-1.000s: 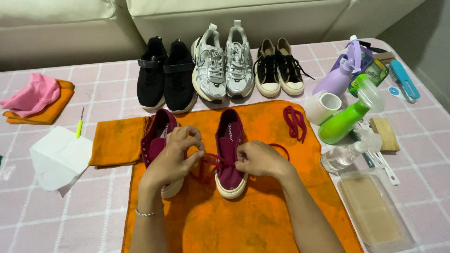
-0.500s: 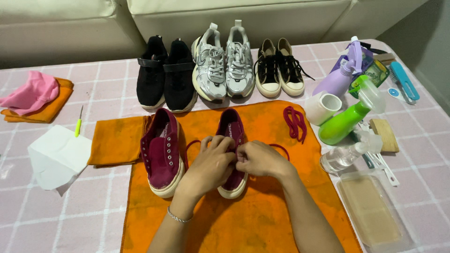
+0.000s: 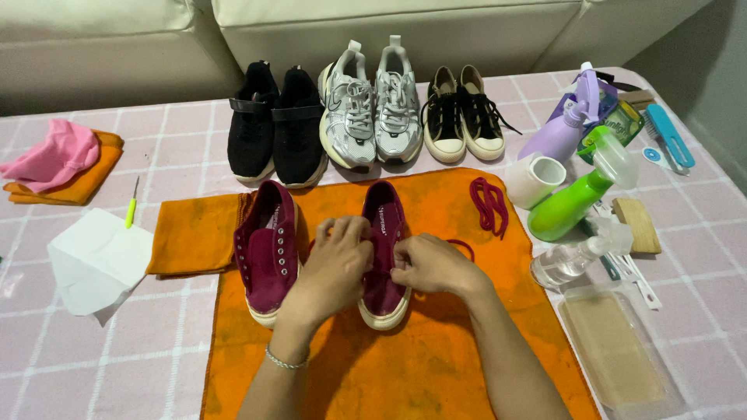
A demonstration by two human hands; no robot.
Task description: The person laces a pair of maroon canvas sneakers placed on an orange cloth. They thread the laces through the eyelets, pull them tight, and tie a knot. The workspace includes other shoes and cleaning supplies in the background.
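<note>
Orange cloth [image 3: 436, 365] unchanged; both hands [image 3: 389, 264] still work the maroon shoe [image 3: 383, 225].

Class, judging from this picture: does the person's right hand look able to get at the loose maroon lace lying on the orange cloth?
Probably yes: the right hand is on the maroon shoe, and bare orange cloth separates it from the loose lace.

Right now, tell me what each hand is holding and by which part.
Both hands, left and right, pinch at the lace area of the right maroon sneaker. Whether the fingers grip the lace itself cannot be told.
</note>
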